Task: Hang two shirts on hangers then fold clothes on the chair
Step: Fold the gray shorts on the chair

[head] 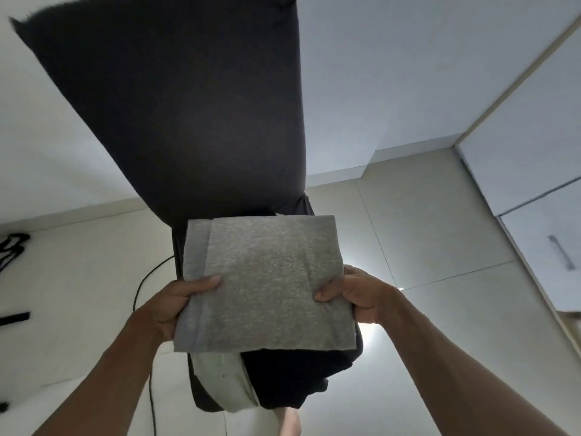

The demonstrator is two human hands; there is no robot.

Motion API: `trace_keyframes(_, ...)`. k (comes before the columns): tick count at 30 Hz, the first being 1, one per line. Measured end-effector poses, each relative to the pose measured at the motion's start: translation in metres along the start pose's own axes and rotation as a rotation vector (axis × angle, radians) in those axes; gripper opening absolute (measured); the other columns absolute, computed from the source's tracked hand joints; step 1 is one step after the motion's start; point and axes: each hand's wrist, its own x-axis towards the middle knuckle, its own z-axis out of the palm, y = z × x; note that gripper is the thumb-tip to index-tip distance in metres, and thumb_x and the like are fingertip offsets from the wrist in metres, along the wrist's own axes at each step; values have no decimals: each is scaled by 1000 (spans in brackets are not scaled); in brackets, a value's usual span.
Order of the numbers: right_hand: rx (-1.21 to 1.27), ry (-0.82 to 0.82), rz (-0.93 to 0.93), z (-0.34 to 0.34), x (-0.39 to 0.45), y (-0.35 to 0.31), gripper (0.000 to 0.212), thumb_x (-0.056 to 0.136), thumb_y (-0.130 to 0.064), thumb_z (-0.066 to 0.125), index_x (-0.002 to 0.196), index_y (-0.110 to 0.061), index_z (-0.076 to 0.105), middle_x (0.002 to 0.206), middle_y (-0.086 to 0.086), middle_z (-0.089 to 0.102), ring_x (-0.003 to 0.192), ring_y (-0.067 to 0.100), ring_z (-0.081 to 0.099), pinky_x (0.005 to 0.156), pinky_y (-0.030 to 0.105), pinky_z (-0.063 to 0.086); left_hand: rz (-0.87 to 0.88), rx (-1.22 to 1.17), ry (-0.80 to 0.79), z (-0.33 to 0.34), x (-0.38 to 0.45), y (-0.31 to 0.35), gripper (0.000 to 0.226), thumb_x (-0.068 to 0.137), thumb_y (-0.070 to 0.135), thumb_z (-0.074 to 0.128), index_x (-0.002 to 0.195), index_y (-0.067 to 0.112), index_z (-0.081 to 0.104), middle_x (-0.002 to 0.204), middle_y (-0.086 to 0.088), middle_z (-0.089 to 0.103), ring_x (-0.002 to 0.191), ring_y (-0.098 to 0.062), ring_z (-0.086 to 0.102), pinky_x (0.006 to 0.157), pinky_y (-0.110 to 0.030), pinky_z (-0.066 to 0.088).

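Note:
A folded grey garment (267, 278), a flat rectangle, is held over the seat of a chair with a dark cover (188, 105). My left hand (176, 303) grips its left edge with the thumb on top. My right hand (358, 294) grips its right edge, thumb on top too. Under the grey piece, on the seat, lie a black garment (292, 372) and a pale green garment (220, 379), both loosely heaped and partly hidden.
The chair's tall dark back rises toward the top left. A black cable (147, 278) runs over the tiled floor to the left. White cabinet doors with a handle (559, 253) stand at the right. Dark objects (12, 247) lie at the far left.

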Motion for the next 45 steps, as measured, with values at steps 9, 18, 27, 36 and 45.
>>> trace_keyframes(9, 218, 192, -346, -47, -239, 13, 62, 85, -39, 76, 133, -4, 60, 127, 20, 67, 118, 40, 64, 102, 53, 51, 203, 238, -202, 201, -103, 35, 64, 55, 21, 96, 111, 1, 70, 102, -21, 74, 84, -34, 74, 65, -43, 61)
trace_keyframes(18, 243, 626, -620, -104, -505, 77, 34, 93, -19, 71, 124, -8, 66, 110, 14, 75, 99, 34, 72, 92, 49, 57, 308, 442, -383, 434, -199, 4, 68, 63, 31, 92, 119, 2, 68, 113, -21, 71, 90, -33, 72, 76, -43, 60)
trace_keyframes(27, 409, 931, -831, -162, -641, 159, 29, 93, -24, 72, 118, -9, 69, 102, 10, 77, 91, 28, 76, 73, 38, 61, 372, 618, -567, 616, -228, -42, 36, 89, 25, 69, 117, 1, 69, 113, -23, 71, 89, -34, 71, 73, -43, 61)
trace_keyframes(36, 664, 1050, -679, -255, -624, 228, 33, 94, -23, 71, 123, -7, 66, 110, 15, 75, 101, 35, 73, 94, 55, 55, 183, 778, -583, 729, -136, -105, 48, 82, 34, 76, 112, -2, 71, 105, -24, 73, 94, -43, 72, 82, -53, 59)
trace_keyframes(45, 843, 1218, -590, -372, -626, 198, 29, 97, -34, 64, 112, -10, 70, 100, 8, 78, 91, 28, 76, 83, 43, 61, 131, 953, -574, 875, -22, -87, 53, 79, 36, 83, 112, -2, 68, 97, -17, 76, 89, -36, 74, 83, -51, 60)
